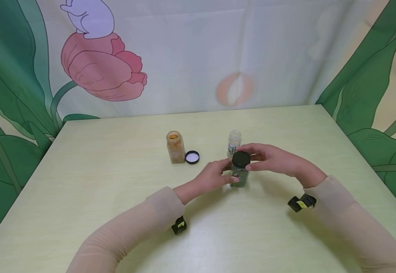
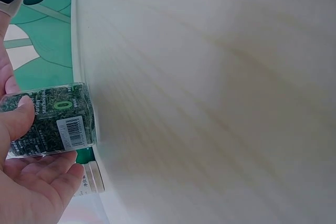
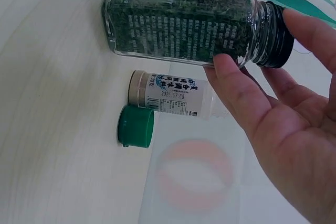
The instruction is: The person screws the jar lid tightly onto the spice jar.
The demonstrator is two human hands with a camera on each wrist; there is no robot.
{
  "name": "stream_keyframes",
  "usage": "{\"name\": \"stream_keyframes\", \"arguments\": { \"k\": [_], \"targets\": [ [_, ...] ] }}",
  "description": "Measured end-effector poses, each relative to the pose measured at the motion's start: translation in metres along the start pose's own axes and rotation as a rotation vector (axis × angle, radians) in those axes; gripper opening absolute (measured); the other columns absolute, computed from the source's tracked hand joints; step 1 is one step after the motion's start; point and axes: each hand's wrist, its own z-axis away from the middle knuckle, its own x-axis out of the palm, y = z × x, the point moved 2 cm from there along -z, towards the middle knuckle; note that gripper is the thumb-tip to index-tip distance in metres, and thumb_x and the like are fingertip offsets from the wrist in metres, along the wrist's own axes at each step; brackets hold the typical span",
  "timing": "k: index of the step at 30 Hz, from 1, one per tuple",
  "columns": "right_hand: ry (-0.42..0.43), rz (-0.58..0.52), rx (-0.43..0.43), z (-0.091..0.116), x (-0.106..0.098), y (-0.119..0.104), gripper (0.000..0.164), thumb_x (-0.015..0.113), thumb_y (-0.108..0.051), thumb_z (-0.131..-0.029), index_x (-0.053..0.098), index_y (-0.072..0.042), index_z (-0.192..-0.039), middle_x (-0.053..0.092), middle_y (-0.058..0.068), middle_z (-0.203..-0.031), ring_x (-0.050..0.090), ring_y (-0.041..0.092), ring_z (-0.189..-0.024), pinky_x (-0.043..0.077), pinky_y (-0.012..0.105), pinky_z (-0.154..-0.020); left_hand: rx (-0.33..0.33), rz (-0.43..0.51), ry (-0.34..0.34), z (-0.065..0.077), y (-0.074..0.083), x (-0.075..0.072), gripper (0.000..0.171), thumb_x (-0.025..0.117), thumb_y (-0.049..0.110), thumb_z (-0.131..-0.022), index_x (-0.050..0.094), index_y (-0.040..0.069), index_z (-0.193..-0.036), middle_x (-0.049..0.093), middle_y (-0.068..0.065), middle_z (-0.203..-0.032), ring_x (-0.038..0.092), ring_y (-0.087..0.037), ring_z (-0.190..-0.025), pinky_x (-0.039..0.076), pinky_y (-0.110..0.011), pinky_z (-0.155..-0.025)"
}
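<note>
A square glass jar of dried parsley (image 1: pixel 240 177) with a black lid (image 1: pixel 241 159) stands upright between both hands. My left hand (image 1: pixel 215 175) holds its body, thumb on the near side and fingers behind, as the left wrist view shows. My right hand (image 1: pixel 274 161) grips the black lid from the right, with one finger (image 3: pixel 231 77) reaching along the jar's neck and body. The lid sits on the jar. Whether the base touches the table cannot be told. Just behind is a small clear shaker bottle (image 3: pixel 173 95) with a printed label, uncapped, and a green cap (image 3: pixel 135 127) beside it.
On the pale table (image 1: pixel 116 182), to the left, stands an uncapped jar of orange-brown seasoning (image 1: pixel 176 149). A black lid with white lining (image 1: pixel 192 157) lies next to it. A printed curtain (image 1: pixel 184 57) hangs behind the table's far edge.
</note>
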Motion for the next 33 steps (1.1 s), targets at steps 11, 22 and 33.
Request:
{"name": "stream_keyframes", "arguments": {
  "k": [11, 22, 33],
  "targets": [
    [0.056, -0.006, -0.008, -0.0002, 0.004, -0.0005, 0.051, 0.066, -0.009, -0.099, 0.049, -0.002, -0.146, 0.056, 0.021, -0.147, 0.052, 0.041, -0.14, 0.041, 0.059, -0.118, 0.002, 0.0, 0.004, -0.0003, -0.0015, 0.0008, 0.053, 0.072, 0.016, -0.097, 0.055, 0.004, -0.145, 0.065, -0.017, -0.142, 0.06, -0.032, -0.136, 0.047, -0.046, -0.117],
    [0.086, -0.016, 0.04, -0.0019, 0.0077, -0.0006, 0.049, 0.066, -0.007, -0.098, 0.048, 0.0, -0.144, 0.051, 0.024, -0.149, 0.05, 0.044, -0.142, 0.051, 0.052, -0.112, -0.002, 0.004, 0.0, -0.0001, 0.0001, 0.0006, 0.053, 0.071, 0.015, -0.097, 0.054, 0.004, -0.146, 0.064, -0.017, -0.142, 0.06, -0.032, -0.137, 0.047, -0.046, -0.117],
    [-0.011, 0.012, 0.027, -0.001, -0.0016, -0.0029, 0.057, 0.065, -0.013, -0.1, 0.042, -0.003, -0.152, 0.052, 0.023, -0.149, 0.046, 0.046, -0.145, 0.039, 0.061, -0.119, -0.005, 0.0, 0.0, -0.0009, -0.0005, 0.0005, 0.053, 0.072, 0.015, -0.096, 0.054, 0.003, -0.145, 0.064, -0.017, -0.142, 0.06, -0.032, -0.137, 0.047, -0.045, -0.117]
  ]
}}
